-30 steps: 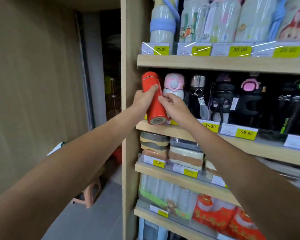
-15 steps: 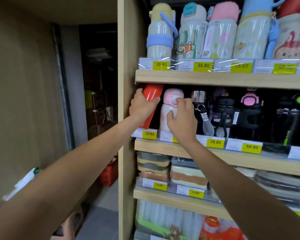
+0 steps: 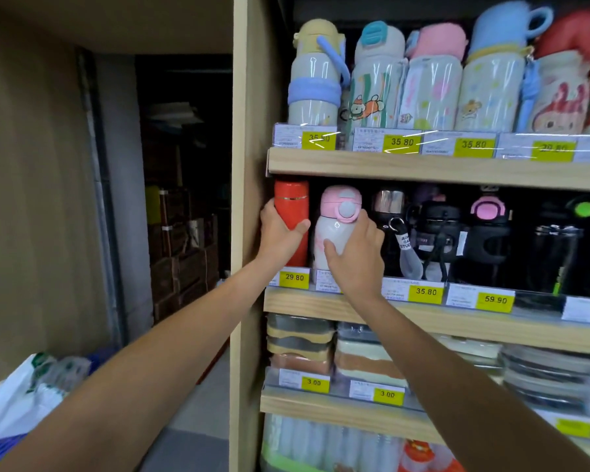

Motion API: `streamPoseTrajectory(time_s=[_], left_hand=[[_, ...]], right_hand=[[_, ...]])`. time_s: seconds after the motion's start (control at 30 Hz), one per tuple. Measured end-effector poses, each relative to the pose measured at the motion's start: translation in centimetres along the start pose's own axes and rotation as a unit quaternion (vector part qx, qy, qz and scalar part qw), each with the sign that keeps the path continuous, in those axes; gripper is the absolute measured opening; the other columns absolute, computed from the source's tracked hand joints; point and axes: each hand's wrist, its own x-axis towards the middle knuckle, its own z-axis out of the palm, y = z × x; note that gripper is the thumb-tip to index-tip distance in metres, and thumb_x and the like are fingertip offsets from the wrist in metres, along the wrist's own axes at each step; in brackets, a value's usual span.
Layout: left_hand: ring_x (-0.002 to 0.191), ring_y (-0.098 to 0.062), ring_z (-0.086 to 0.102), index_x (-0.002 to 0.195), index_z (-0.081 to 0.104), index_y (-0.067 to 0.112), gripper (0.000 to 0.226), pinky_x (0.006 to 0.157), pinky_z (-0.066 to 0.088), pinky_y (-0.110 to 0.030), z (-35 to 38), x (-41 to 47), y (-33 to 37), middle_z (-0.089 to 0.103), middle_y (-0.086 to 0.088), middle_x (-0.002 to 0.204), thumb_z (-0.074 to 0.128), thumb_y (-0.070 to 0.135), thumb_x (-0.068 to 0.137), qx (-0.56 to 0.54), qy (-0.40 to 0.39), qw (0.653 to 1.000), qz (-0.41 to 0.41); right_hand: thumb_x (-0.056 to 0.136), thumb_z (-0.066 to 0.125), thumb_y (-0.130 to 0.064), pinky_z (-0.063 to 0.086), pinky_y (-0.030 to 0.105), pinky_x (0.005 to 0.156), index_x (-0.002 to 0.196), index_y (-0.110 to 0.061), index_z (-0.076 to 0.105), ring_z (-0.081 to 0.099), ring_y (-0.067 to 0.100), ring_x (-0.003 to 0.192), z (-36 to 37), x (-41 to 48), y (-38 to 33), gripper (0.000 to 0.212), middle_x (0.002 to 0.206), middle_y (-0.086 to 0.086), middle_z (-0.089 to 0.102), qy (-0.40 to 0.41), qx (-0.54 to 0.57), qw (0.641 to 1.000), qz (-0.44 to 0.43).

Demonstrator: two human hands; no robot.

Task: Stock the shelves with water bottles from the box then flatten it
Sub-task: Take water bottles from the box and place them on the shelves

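Observation:
A red bottle (image 3: 291,206) stands upright at the far left of the middle shelf (image 3: 423,311), against the wooden side panel. My left hand (image 3: 280,238) grips its lower half. Right beside it stands a white bottle with a pink lid (image 3: 336,223). My right hand (image 3: 355,257) holds this bottle's body, thumb on its front. The box is out of view.
Black bottles (image 3: 484,243) fill the rest of the middle shelf. Pastel children's bottles (image 3: 433,83) line the shelf above, food containers (image 3: 365,359) the shelf below. A dark doorway with stacked crates (image 3: 184,247) opens at left; a white plastic bag (image 3: 21,400) lies lower left.
The red bottle went from tilted in front of the shelf edge to upright in the shelf's left corner. My right hand left the red bottle and took hold of the pink-lidded one.

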Motion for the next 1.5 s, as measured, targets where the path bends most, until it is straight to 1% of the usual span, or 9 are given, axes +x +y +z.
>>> streamPoseTrajectory(time_s=[0.2, 0.37, 0.47, 0.6, 0.73, 0.87, 1.07, 1.27, 1.5], left_hand=[[0.115, -0.023, 0.054, 0.142, 0.024, 0.009, 0.069, 0.100, 0.044, -0.036, -0.2, -1.2, -0.5, 0.052, -0.009, 0.130, 0.064, 0.023, 0.088, -0.008, -0.054, 0.998, -0.038], [0.122, -0.028, 0.046, 0.143, 0.028, 0.010, 0.068, 0.106, 0.038, -0.039, -0.5, -1.1, 0.0, 0.037, -0.015, 0.137, 0.062, 0.030, 0.088, 0.059, -0.057, 0.996, -0.036], [0.124, -0.031, 0.047, 0.143, 0.028, 0.006, 0.071, 0.105, 0.040, -0.043, -0.5, -1.1, 0.1, 0.042, -0.017, 0.137, 0.063, 0.030, 0.086, 0.051, -0.062, 0.996, -0.049], [0.135, -0.033, 0.031, 0.148, 0.013, 0.000, 0.084, 0.112, 0.027, -0.037, 0.2, -3.1, 1.0, 0.025, -0.019, 0.147, 0.064, 0.028, 0.087, 0.074, -0.035, 0.995, -0.065], [0.136, -0.034, 0.020, 0.146, 0.015, 0.001, 0.079, 0.114, 0.016, -0.035, 1.7, -6.5, 1.5, 0.018, -0.016, 0.149, 0.062, 0.015, 0.084, 0.110, 0.035, 0.993, 0.028], [0.132, -0.029, 0.023, 0.144, 0.020, 0.005, 0.072, 0.107, 0.020, -0.028, 2.9, -7.7, 2.0, 0.021, -0.012, 0.148, 0.059, 0.012, 0.084, 0.109, 0.007, 0.988, 0.113], [0.130, -0.028, 0.026, 0.143, 0.022, 0.006, 0.073, 0.102, 0.020, -0.025, 4.4, -7.0, 2.3, 0.025, -0.010, 0.146, 0.064, 0.017, 0.084, 0.122, -0.027, 0.987, 0.101], [0.123, -0.031, 0.028, 0.144, 0.021, 0.009, 0.076, 0.100, 0.030, -0.035, 4.9, -7.2, 1.9, 0.025, -0.011, 0.143, 0.065, 0.015, 0.082, 0.166, -0.031, 0.982, 0.087], [0.122, -0.033, 0.030, 0.143, 0.022, 0.009, 0.076, 0.098, 0.034, -0.039, 5.0, -7.2, 2.3, 0.025, -0.010, 0.142, 0.066, 0.015, 0.082, 0.178, -0.026, 0.980, 0.080]], right_hand=[[0.086, 0.064, -0.036, 0.045, 0.040, 0.091, 0.146, -0.005, 0.022, 0.027, 0.027, 0.131, 0.3, -0.1, 0.0, 0.079, 0.145, 0.008, 0.032, -0.012, 0.003, 1.000, 0.004], [0.081, 0.070, -0.037, 0.044, 0.037, 0.087, 0.139, -0.006, 0.031, 0.033, 0.029, 0.123, 0.1, 0.3, -0.2, 0.077, 0.135, 0.010, 0.037, -0.008, -0.003, 1.000, 0.017], [0.081, 0.071, -0.036, 0.044, 0.037, 0.086, 0.137, -0.006, 0.033, 0.034, 0.029, 0.122, 0.1, 0.3, -0.4, 0.074, 0.134, 0.011, 0.038, -0.008, -0.004, 1.000, 0.021], [0.087, 0.062, -0.034, 0.046, 0.040, 0.085, 0.136, -0.006, 0.036, 0.034, 0.029, 0.124, -0.4, 0.0, 0.0, 0.063, 0.136, 0.009, 0.040, -0.016, 0.009, 1.000, 0.004], [0.087, 0.055, -0.021, 0.046, 0.043, 0.083, 0.122, -0.002, 0.048, 0.042, 0.033, 0.115, -1.7, -0.3, 1.1, 0.041, 0.123, 0.015, 0.049, 0.065, 0.001, 0.997, -0.039], [0.081, 0.059, -0.016, 0.037, 0.041, 0.092, 0.120, 0.001, 0.050, 0.045, 0.037, 0.107, -3.2, -0.2, 3.1, 0.044, 0.121, 0.019, 0.049, 0.146, -0.050, 0.988, 0.013], [0.091, 0.054, -0.021, 0.042, 0.043, 0.086, 0.123, -0.002, 0.045, 0.045, 0.033, 0.115, -4.5, -0.1, 5.6, 0.039, 0.122, 0.015, 0.051, 0.060, -0.062, 0.990, 0.107], [0.095, 0.050, -0.021, 0.036, 0.032, 0.065, 0.116, -0.005, 0.049, 0.056, 0.029, 0.094, -4.5, -0.4, 6.1, 0.026, 0.113, 0.012, 0.057, 0.007, -0.033, 0.988, 0.148], [0.093, 0.049, -0.024, 0.041, 0.034, 0.068, 0.113, -0.007, 0.052, 0.058, 0.035, 0.091, -5.4, 1.0, 5.8, 0.026, 0.104, 0.015, 0.062, 0.012, 0.038, 0.990, 0.134]])
